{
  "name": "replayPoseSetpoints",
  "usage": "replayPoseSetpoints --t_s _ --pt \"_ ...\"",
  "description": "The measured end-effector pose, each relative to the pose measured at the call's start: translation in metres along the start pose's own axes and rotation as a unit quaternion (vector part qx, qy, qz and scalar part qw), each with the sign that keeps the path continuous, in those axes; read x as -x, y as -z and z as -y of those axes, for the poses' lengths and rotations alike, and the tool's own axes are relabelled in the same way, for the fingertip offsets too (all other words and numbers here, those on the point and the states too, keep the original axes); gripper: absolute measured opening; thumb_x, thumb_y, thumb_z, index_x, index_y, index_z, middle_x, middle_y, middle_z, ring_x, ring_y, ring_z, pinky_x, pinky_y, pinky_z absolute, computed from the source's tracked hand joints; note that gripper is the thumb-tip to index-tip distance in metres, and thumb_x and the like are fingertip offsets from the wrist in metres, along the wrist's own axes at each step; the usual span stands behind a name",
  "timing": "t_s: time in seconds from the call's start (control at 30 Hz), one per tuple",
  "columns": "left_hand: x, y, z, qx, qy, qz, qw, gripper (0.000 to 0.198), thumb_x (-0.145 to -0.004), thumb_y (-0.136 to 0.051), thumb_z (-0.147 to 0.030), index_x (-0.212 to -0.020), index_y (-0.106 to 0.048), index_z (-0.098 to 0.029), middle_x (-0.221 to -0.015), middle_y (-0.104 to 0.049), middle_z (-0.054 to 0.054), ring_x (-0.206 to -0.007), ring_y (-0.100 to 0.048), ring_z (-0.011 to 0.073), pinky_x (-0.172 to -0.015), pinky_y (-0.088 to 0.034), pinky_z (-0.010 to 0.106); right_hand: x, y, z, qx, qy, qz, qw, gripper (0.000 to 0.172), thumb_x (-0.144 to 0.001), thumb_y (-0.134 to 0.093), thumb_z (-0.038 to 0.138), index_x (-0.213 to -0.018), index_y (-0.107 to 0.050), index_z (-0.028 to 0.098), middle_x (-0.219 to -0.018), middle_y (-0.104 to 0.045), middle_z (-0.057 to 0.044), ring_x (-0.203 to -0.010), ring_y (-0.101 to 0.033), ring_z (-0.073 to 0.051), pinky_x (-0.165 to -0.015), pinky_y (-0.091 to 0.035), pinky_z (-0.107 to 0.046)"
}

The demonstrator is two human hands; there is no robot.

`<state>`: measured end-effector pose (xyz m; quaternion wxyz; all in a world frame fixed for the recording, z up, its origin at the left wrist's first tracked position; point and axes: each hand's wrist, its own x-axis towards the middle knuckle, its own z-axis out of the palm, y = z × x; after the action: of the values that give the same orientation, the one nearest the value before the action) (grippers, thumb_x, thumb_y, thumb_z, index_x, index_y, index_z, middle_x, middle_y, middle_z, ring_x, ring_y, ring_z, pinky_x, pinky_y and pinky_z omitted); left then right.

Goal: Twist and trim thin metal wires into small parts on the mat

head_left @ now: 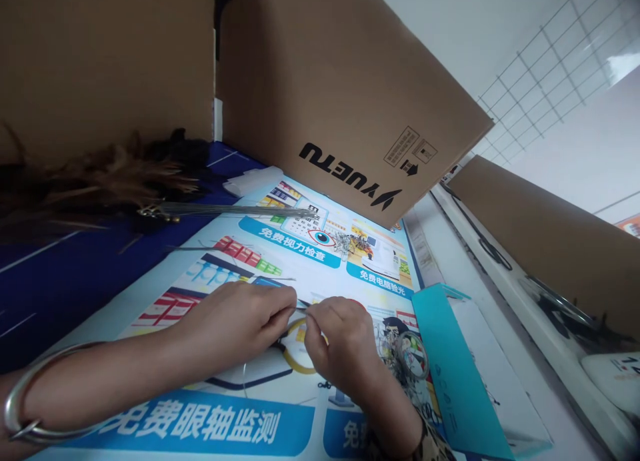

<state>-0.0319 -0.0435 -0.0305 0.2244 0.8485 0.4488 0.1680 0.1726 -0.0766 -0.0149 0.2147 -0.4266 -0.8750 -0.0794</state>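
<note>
My left hand [235,321] and my right hand [343,344] meet over a printed poster [280,261], fingertips pinched together on a thin metal wire or pin [301,306]. Both hands are closed in a pinch; the piece between them is very small. A silver bangle [20,397] circles my left wrist. A thin wire loop [245,374] hangs below my left hand. A small pile of tiny metal parts [343,242] lies on the poster farther away. A round ring-like piece [413,354] lies right of my right hand.
A bundle of dark feathers [100,174] with a metal rod [235,211] lies at left on the blue surface [60,274]. Cardboard sheets [345,94] stand behind and to the right [550,241]. A teal paper bag [455,374] lies at right. White folded paper [253,179] sits farther back.
</note>
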Motion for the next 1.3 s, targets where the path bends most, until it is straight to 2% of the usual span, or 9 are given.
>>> replayPoseSetpoints --t_s 0.33,0.6,0.7,0.77,0.83,0.9,1.0,1.1,1.3 --pt "-0.004 -0.01 0.001 -0.027 -0.037 -0.066 0.997 0.028 -0.095 -0.036 -0.029 -0.077 -0.057 -0.023 -0.066 -0.068 0.003 -0.058 -0.058 0.0197 -0.057 -0.024 0.034 -0.001 0.0 0.001 0.073 -0.015 -0.045 0.996 0.02 -0.093 -0.05 0.015 -0.079 -0.063 0.019 -0.071 -0.066 -0.005 -0.068 -0.06 -0.02 -0.063 -0.043 -0.031" --pt "0.003 -0.039 -0.013 0.1 -0.01 -0.082 0.992 0.034 -0.101 -0.03 -0.034 -0.094 -0.061 -0.022 -0.08 -0.074 0.007 -0.071 -0.068 0.0227 -0.063 -0.039 0.033 -0.003 -0.015 0.0 0.116 -0.058 -0.124 0.984 0.027 -0.093 -0.049 0.013 -0.069 -0.058 0.021 -0.063 -0.058 -0.004 -0.062 -0.054 -0.02 -0.06 -0.039 -0.031" --pt "0.002 -0.037 -0.015 0.171 0.005 -0.088 0.981 0.032 -0.1 -0.034 -0.036 -0.09 -0.061 -0.022 -0.078 -0.071 0.004 -0.069 -0.065 0.0201 -0.063 -0.04 0.031 -0.005 -0.015 -0.002 0.038 -0.087 -0.142 0.985 0.028 -0.093 -0.048 0.014 -0.069 -0.061 0.02 -0.063 -0.059 -0.004 -0.061 -0.054 -0.018 -0.06 -0.039 -0.03" --pt "-0.001 -0.03 -0.012 0.215 0.008 -0.086 0.973 0.031 -0.099 -0.037 -0.038 -0.085 -0.06 -0.022 -0.074 -0.068 0.001 -0.066 -0.061 0.0178 -0.062 -0.04 0.029 -0.007 -0.01 -0.006 -0.099 -0.118 -0.107 0.982 0.025 -0.093 -0.05 0.018 -0.075 -0.067 0.019 -0.068 -0.064 -0.004 -0.065 -0.058 -0.017 -0.063 -0.043 -0.028" --pt "-0.003 -0.022 -0.008 0.254 0.008 -0.079 0.964 0.032 -0.098 -0.04 -0.04 -0.083 -0.061 -0.022 -0.069 -0.064 -0.002 -0.064 -0.058 0.0165 -0.061 -0.04 0.027 -0.008 -0.004 -0.012 -0.281 -0.175 -0.041 0.943 0.024 -0.096 -0.053 0.026 -0.085 -0.072 0.019 -0.073 -0.069 -0.003 -0.068 -0.062 -0.016 -0.064 -0.046 -0.027" --pt "-0.005 -0.017 -0.005 0.277 0.006 -0.073 0.958 0.032 -0.098 -0.042 -0.041 -0.084 -0.064 -0.022 -0.068 -0.062 -0.003 -0.064 -0.056 0.0158 -0.061 -0.04 0.026 -0.008 -0.001 -0.018 -0.441 -0.239 0.011 0.865 0.028 -0.097 -0.056 0.038 -0.092 -0.075 0.019 -0.075 -0.07 -0.002 -0.064 -0.062 -0.014 -0.062 -0.046 -0.026" --pt "-0.006 -0.016 -0.001 0.27 -0.01 -0.07 0.96 0.031 -0.098 -0.043 -0.039 -0.086 -0.066 -0.021 -0.071 -0.063 -0.003 -0.066 -0.056 0.015 -0.063 -0.04 0.025 -0.007 -0.005 -0.023 -0.573 -0.298 0.022 0.763 0.032 -0.094 -0.064 0.047 -0.092 -0.077 0.018 -0.071 -0.069 -0.001 -0.056 -0.06 -0.011 -0.056 -0.041 -0.023" --pt "-0.007 -0.019 0.0 0.248 -0.024 -0.073 0.966 0.031 -0.098 -0.043 -0.036 -0.084 -0.066 -0.021 -0.071 -0.064 -0.003 -0.065 -0.056 0.0141 -0.062 -0.039 0.025 -0.004 -0.013 -0.022 -0.62 -0.324 0.015 0.714 0.029 -0.085 -0.076 0.047 -0.088 -0.078 0.018 -0.068 -0.069 0.0 -0.053 -0.059 -0.009 -0.054 -0.038 -0.022" --pt "-0.006 -0.028 0.008 0.168 -0.064 -0.105 0.978 0.031 -0.099 -0.042 -0.03 -0.085 -0.069 -0.022 -0.075 -0.069 -0.001 -0.067 -0.06 0.0153 -0.063 -0.037 0.027 -0.003 -0.018 -0.018 -0.682 -0.335 0.014 0.65 0.033 -0.08 -0.082 0.048 -0.086 -0.079 0.017 -0.067 -0.071 -0.001 -0.053 -0.06 -0.009 -0.053 -0.038 -0.021"
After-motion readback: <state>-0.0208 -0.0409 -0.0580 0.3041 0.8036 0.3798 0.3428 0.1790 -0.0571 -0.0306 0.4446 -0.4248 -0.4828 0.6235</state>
